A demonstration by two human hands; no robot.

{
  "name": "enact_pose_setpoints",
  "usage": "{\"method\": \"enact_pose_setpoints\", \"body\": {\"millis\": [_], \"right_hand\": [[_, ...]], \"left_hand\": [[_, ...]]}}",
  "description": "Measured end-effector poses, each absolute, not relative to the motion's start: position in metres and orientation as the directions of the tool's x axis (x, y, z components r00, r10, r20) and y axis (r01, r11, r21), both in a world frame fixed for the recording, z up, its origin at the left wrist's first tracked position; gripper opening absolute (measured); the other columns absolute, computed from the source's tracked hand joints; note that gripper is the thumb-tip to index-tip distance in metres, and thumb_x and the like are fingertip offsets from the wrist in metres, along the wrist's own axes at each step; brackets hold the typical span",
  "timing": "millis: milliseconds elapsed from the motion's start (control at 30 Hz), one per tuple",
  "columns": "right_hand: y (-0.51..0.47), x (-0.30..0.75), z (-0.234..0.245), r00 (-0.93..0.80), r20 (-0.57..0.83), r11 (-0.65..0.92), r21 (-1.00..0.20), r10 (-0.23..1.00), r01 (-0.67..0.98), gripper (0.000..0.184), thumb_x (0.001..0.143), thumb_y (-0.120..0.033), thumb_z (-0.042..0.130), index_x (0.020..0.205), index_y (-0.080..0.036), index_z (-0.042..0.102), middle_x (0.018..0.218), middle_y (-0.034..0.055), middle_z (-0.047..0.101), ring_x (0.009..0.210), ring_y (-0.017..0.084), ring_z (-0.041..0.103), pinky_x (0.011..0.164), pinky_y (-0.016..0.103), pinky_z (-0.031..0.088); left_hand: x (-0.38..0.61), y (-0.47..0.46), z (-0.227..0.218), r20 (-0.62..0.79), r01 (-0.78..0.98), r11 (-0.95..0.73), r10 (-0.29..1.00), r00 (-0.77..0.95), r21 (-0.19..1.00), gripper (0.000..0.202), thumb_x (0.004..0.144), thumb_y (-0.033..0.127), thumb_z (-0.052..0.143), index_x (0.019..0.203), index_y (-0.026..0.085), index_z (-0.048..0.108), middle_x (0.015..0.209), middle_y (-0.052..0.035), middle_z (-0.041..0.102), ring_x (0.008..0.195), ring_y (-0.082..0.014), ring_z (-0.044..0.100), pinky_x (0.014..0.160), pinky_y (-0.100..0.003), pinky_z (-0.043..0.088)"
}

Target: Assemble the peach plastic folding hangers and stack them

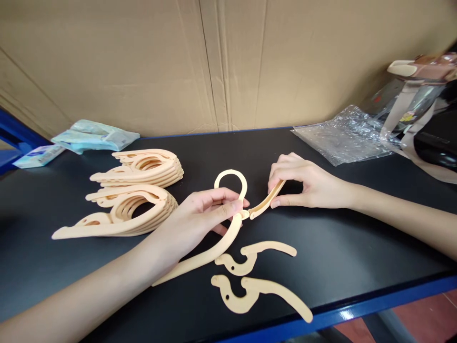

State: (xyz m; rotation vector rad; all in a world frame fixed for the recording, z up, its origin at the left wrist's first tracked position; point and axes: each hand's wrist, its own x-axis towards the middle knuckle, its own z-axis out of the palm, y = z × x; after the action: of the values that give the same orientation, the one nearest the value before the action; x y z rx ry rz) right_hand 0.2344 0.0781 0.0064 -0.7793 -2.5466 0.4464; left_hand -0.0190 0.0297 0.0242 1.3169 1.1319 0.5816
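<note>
My left hand (210,209) is closed on a beige plastic folding hanger (230,174) near the base of its round hook. One long curved arm of that hanger runs down toward me under the wrist. Between thumb and fingers, my right hand (296,181) pinches a hollow, channelled beige hanger arm (266,202). Its lower end meets or nearly meets the hanger's centre; whether they are joined I cannot tell. In front of my hands lie two loose curved hanger pieces, an upper one (273,246) and a lower one (243,302), each with a hook-shaped end.
Two stacks of folded beige hangers, a rear one (157,166) and a front one (117,224), lie at left. Behind them are blue tissue packs (94,136). A clear plastic bag (346,136) and a strapped bottle (414,95) stand right. Cardboard (160,66) backs the black table (342,243).
</note>
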Motion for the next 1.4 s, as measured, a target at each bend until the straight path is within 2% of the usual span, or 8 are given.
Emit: {"method": "enact_pose_setpoints", "body": {"millis": [267, 767, 967, 1200, 1400], "right_hand": [[0.0782, 0.2348, 0.0072, -0.742, 0.316, 0.792, -0.405, 0.591, 0.457, 0.021, 0.085, -0.041, 0.071, 0.083, -0.021, 0.067, 0.082, -0.0006, 0.067, 0.082, 0.017, 0.048, 0.079, 0.033, 0.030], [0.0755, 0.2323, 0.0114, -0.766, 0.287, 0.802, -0.378, 0.576, 0.461, 0.023, 0.087, -0.044, 0.067, 0.085, -0.021, 0.068, 0.082, -0.0001, 0.067, 0.082, 0.018, 0.049, 0.079, 0.033, 0.029], [0.0772, 0.2331, 0.0094, -0.758, 0.292, 0.798, -0.378, 0.584, 0.470, 0.023, 0.086, -0.042, 0.069, 0.083, -0.020, 0.067, 0.082, -0.0007, 0.067, 0.082, 0.017, 0.049, 0.079, 0.033, 0.029], [0.0771, 0.2326, 0.0073, -0.754, 0.290, 0.790, -0.402, 0.589, 0.463, 0.024, 0.085, -0.044, 0.069, 0.083, -0.020, 0.068, 0.081, -0.0009, 0.067, 0.082, 0.017, 0.049, 0.079, 0.032, 0.029], [0.0743, 0.2302, 0.0088, -0.758, 0.295, 0.792, -0.416, 0.582, 0.447, 0.026, 0.087, -0.046, 0.067, 0.082, -0.021, 0.069, 0.080, 0.0003, 0.067, 0.083, 0.018, 0.048, 0.079, 0.033, 0.030]], "left_hand": [[-0.0155, 0.0268, 0.0263, -0.278, 0.231, 0.196, 0.869, 0.409, 0.953, 0.023, 0.087, 0.041, 0.066, 0.085, 0.019, 0.070, 0.085, 0.0018, 0.067, 0.073, -0.0082, 0.059, 0.061, -0.013, 0.050], [-0.0189, 0.0299, 0.0234, -0.292, 0.261, 0.189, 0.847, 0.445, 0.947, 0.025, 0.089, 0.045, 0.063, 0.086, 0.021, 0.068, 0.087, 0.0034, 0.067, 0.074, -0.0092, 0.066, 0.061, -0.014, 0.051], [-0.0187, 0.0301, 0.0245, -0.275, 0.261, 0.168, 0.845, 0.459, 0.951, 0.027, 0.090, 0.046, 0.061, 0.087, 0.020, 0.067, 0.098, 0.0010, 0.067, 0.074, -0.0108, 0.069, 0.061, -0.016, 0.052], [-0.0183, 0.0287, 0.0238, -0.309, 0.277, 0.195, 0.827, 0.469, 0.941, 0.029, 0.089, 0.048, 0.062, 0.089, 0.019, 0.064, 0.091, 0.0002, 0.067, 0.077, -0.0171, 0.073, 0.060, -0.020, 0.051], [-0.0166, 0.0297, 0.0227, -0.303, 0.274, 0.194, 0.841, 0.448, 0.942, 0.028, 0.087, 0.047, 0.065, 0.087, 0.019, 0.062, 0.080, 0.0015, 0.066, 0.072, -0.0168, 0.072, 0.059, -0.021, 0.052]]}}
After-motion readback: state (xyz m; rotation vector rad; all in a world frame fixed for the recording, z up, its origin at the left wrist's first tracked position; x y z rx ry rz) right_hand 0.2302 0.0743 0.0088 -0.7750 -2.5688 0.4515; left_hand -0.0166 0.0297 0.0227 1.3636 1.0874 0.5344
